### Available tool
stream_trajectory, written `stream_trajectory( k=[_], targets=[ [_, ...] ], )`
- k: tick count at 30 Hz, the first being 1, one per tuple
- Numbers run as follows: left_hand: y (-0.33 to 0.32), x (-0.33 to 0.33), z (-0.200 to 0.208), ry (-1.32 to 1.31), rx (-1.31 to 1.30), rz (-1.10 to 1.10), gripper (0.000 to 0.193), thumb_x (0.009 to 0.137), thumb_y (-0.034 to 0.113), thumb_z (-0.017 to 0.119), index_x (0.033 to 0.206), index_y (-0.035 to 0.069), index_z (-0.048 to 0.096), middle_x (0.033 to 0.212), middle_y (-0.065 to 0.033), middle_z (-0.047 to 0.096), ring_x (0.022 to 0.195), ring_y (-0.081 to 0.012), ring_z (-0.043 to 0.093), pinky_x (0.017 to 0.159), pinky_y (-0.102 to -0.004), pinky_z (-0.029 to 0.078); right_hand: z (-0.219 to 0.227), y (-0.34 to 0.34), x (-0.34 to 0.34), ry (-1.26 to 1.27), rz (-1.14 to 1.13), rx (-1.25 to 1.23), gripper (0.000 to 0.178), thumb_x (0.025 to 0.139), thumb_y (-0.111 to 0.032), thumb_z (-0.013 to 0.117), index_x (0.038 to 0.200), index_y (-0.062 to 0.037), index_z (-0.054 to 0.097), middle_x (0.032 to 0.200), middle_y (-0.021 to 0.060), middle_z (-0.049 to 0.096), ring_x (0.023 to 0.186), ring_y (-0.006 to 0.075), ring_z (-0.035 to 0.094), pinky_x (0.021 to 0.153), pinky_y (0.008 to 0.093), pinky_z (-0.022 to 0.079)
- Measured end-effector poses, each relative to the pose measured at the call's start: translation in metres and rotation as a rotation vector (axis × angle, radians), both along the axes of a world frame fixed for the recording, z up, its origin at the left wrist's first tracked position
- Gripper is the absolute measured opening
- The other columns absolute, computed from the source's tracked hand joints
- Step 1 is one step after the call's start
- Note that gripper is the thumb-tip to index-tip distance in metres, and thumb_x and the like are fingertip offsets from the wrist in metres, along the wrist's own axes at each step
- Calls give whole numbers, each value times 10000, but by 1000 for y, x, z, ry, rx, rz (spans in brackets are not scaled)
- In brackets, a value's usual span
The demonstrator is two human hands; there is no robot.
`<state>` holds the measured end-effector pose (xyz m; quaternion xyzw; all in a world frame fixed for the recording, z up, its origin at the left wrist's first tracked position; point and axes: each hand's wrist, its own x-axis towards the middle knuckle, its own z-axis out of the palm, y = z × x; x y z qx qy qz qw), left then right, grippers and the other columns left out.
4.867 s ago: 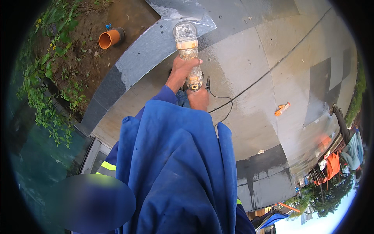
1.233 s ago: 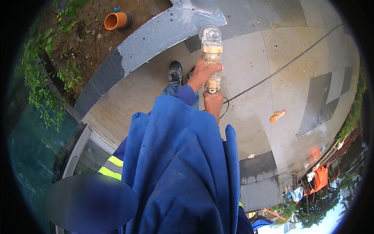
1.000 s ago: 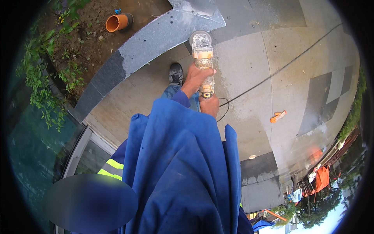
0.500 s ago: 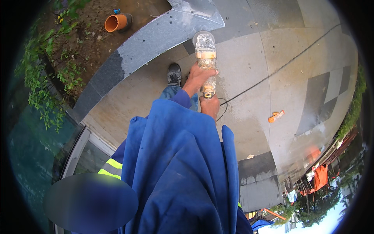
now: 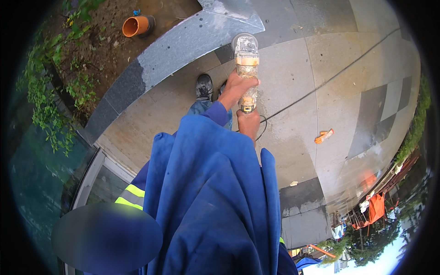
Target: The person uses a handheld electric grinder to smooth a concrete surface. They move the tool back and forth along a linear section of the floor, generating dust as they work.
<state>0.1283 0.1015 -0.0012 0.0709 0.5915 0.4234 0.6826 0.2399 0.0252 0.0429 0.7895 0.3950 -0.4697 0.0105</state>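
Note:
A dusty, whitish-and-orange angle grinder is held out in front of me, its round disc end pointing away. My left hand wraps round the middle of its body, thumb across the top. Behind it, my right hand closes round the rear end, where the cable comes out. The disc lies beside the front edge of a grey stone coping, close to its far corner. I cannot tell whether the disc touches the stone. Part of the disc is hidden under the tool's head.
A black cable runs over the paving to the far right. An orange-and-white work glove lies on the slabs at right. Beyond the coping, a soil bed holds an orange pipe and green plants. My shoe stands beside the coping.
Both hands have shifted slightly right with the grinder, and its disc end sits a little farther right and away. The grip is the same.

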Motion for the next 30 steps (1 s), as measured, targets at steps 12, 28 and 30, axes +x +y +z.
stream_trajectory(
  k=[12, 28, 30],
  targets=[
    [2, 2, 1, -10, 10, 20, 497, 791, 111, 820, 1228, 12, 606, 1013, -73, 648, 906, -192, 660, 785, -387, 561, 7, 6, -3, -31, 33, -7, 454, 771, -192, 739, 1161, 33, 684, 995, 280, 741, 984, 472, 707, 868, 522, 534],
    [18, -1, -6, -35, 2, -18, 549, 772, 121, 831, 1263, 22, 606, 1079, -82, 672, 962, -193, 665, 862, -371, 550, -10, 15, -2, -61, 38, 64, 450, 760, -206, 750, 1133, 34, 680, 957, 285, 742, 956, 485, 712, 850, 554, 541],
    [20, -2, -2, -40, -1, 23, 502, 793, 131, 825, 1234, 12, 617, 1062, -82, 664, 945, -195, 661, 834, -376, 554, -12, 15, -1, -70, 61, 72, 448, 764, -207, 751, 1138, 28, 681, 960, 284, 742, 962, 480, 713, 854, 551, 539]
  ],
)
